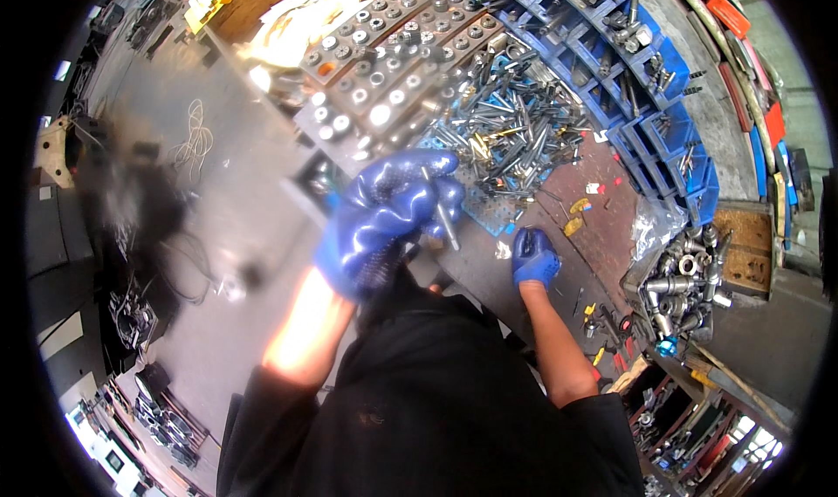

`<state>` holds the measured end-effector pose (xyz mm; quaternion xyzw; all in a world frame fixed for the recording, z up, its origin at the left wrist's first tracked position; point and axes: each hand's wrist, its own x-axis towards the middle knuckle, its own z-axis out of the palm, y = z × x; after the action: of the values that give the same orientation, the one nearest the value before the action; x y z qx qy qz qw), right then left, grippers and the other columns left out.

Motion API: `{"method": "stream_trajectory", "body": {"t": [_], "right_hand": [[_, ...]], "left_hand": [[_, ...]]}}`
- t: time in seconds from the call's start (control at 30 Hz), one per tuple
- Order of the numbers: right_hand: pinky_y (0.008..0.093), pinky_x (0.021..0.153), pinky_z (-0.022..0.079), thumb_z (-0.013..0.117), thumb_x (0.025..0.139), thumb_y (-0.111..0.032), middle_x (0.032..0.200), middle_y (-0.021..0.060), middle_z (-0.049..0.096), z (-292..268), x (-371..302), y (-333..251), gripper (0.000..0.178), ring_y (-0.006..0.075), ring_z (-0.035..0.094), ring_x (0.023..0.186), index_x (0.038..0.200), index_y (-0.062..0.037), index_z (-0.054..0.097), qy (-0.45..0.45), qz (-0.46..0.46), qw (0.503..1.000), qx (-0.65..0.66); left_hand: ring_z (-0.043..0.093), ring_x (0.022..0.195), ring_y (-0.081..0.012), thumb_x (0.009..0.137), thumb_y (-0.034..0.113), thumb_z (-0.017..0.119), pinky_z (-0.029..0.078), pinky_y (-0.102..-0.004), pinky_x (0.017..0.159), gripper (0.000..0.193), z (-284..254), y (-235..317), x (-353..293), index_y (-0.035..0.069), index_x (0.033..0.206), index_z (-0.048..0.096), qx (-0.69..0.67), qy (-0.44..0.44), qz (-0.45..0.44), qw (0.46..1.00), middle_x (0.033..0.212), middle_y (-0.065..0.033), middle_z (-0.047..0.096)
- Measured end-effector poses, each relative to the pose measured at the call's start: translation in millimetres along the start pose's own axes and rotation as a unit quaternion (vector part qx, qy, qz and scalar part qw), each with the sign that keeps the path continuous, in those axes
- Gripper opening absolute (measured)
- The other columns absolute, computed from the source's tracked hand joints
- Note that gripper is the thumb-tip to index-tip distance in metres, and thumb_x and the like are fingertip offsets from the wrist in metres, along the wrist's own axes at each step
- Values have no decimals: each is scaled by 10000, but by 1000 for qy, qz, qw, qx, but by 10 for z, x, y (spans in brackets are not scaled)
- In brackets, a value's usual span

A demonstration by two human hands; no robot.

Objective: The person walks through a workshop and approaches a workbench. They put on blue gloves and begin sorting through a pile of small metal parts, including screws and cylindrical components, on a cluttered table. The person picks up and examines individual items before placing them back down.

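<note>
My left hand point(384, 213), in a shiny blue glove, is raised in the middle of the view with its fingers curled round a slim grey metal rod point(446, 220). One end of the rod points down toward the bench; whether it has a cutting tip cannot be made out. Beyond the glove lies a heap of metal cutting tools point(515, 122), mostly dark with some gold-coloured ones, on a blue perforated mat point(484, 211). My right hand point(534, 257), also in a blue glove, is low at the bench, right of the mat. Its fingers are drawn together; anything between them is hidden.
A rack of round collets point(384, 47) stands at the far left of the heap. Blue bins point(602, 69) with metal parts curve along the far right. A box of metal tool holders point(681, 279) sits at the right, and a wire coil point(194, 139) lies on the left.
</note>
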<state>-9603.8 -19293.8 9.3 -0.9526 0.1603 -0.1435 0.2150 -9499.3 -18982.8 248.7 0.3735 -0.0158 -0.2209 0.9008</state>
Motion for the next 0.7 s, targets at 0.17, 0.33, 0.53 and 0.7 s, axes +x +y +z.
{"method": "stream_trajectory", "body": {"t": [0.17,0.33,0.53,0.7], "right_hand": [[500,618,500,690,915,-223,728,198,662,0,4,-17,220,409,640,649,751,-78,667,18,-15,1000,-20],[498,607,500,691,918,-222,715,197,658,-25,10,-48,228,406,638,632,742,-80,659,26,-17,999,-9],[499,597,498,695,916,-222,699,191,658,-24,-10,-19,227,404,635,615,744,-78,663,23,-12,1000,-12],[503,597,496,696,916,-223,689,185,656,3,2,-19,230,403,636,612,740,-79,660,26,-16,999,-18]], "left_hand": [[695,990,-201,918,248,788,587,-316,831,537,-2,21,6,-1,1361,613,17,-4,1,1000,1110,-114,717],[690,1018,-194,903,305,789,575,-309,853,627,49,68,-18,-32,1388,579,64,13,-12,998,1153,-144,713],[689,1056,-183,858,498,825,559,-304,897,786,-52,15,-2,-28,1390,579,60,-49,17,997,1178,-120,719],[709,1002,-226,952,162,742,584,-352,914,441,18,3,-7,-7,1342,626,68,-26,51,996,1107,-135,722]]}}
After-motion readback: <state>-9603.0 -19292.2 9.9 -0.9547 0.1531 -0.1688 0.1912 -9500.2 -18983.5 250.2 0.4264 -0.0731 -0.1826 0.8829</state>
